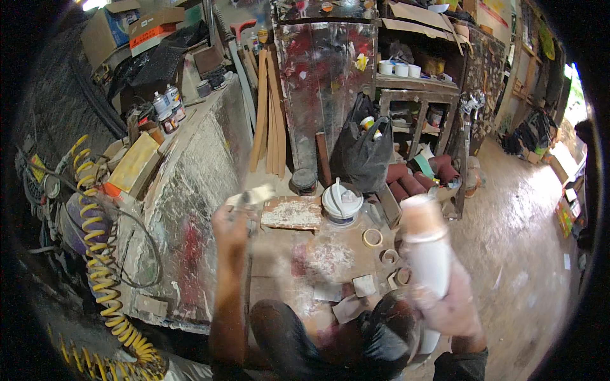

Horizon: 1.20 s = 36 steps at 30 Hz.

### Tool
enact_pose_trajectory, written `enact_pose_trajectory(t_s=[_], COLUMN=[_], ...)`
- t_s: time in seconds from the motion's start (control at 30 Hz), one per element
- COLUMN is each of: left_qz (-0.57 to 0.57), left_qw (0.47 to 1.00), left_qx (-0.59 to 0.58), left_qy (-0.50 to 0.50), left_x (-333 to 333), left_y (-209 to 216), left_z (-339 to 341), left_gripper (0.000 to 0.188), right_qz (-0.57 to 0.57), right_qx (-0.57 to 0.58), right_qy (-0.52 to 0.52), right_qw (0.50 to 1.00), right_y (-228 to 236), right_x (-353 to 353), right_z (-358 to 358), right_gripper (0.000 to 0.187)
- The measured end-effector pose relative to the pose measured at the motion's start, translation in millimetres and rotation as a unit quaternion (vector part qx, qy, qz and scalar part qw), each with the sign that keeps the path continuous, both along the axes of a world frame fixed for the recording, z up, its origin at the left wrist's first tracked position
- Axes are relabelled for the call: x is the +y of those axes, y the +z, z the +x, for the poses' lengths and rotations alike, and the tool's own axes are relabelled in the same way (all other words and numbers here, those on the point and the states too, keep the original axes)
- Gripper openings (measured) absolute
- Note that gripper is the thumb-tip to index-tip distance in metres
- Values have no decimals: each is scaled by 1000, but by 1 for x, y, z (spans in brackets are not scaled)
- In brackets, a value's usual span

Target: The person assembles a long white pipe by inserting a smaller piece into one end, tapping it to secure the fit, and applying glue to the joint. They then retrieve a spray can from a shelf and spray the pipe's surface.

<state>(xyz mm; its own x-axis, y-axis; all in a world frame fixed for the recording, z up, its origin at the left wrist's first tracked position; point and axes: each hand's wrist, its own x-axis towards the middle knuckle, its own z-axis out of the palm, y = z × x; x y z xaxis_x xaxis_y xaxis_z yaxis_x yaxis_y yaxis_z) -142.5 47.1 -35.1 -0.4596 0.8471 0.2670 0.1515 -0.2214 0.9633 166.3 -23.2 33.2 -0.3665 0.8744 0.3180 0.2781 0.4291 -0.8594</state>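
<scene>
My left hand (pixel 230 227) is raised left of the middle, its fingers closed on a flat spreader (pixel 255 195) smeared with cream paste. On the right, my right hand (pixel 452 306) grips a long white cylindrical piece (pixel 427 263). That piece stands tilted, with a tan band near its upper end, and motion blurs it; its lower part passes behind my hand. Between the hands lies a board (pixel 292 213) crusted with dried paste. Beside the board stands a white tub (pixel 343 204) with a white strip-like thing across its lid.
Tape rolls (pixel 372 237) and sandpaper pieces (pixel 364 286) lie on the low worktop before my knees. A dark lidded can (pixel 304 180) and a black plastic bag (pixel 363 152) stand behind. A coiled yellow hose (pixel 95 235) hangs at left, beside a paste-stained cabinet (pixel 190 209).
</scene>
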Motion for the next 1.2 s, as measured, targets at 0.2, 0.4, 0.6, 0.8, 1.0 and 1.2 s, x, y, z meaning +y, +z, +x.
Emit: enact_pose_trajectory(t_s=[0.2,0.4,0.6,0.8,1.0,1.2], left_qz=[24,-229,-335,-184,102,171], left_qw=[990,868,893,964,853,753], left_qx=[100,390,299,-2,-421,-452], left_qy=[-93,204,-18,-193,-293,-447], left_x=[-29,-114,-179,-210,-151,-97], left_y=[-50,-101,-143,-67,-46,-52], left_z=[-23,-32,-28,-16,35,79], left_gripper=[30,24,48,101,129,130], right_qz=[-264,-293,-286,-239,-350,-330], right_qx=[133,196,301,190,-13,45], right_qy=[239,105,83,180,258,197], right_qw=[925,930,906,935,900,922], right_y=[-7,-45,-67,-54,-38,-22], right_x=[22,24,35,35,29,34], right_z=[16,20,5,-28,-58,-43], right_gripper=[43,46,48,46,47,43])
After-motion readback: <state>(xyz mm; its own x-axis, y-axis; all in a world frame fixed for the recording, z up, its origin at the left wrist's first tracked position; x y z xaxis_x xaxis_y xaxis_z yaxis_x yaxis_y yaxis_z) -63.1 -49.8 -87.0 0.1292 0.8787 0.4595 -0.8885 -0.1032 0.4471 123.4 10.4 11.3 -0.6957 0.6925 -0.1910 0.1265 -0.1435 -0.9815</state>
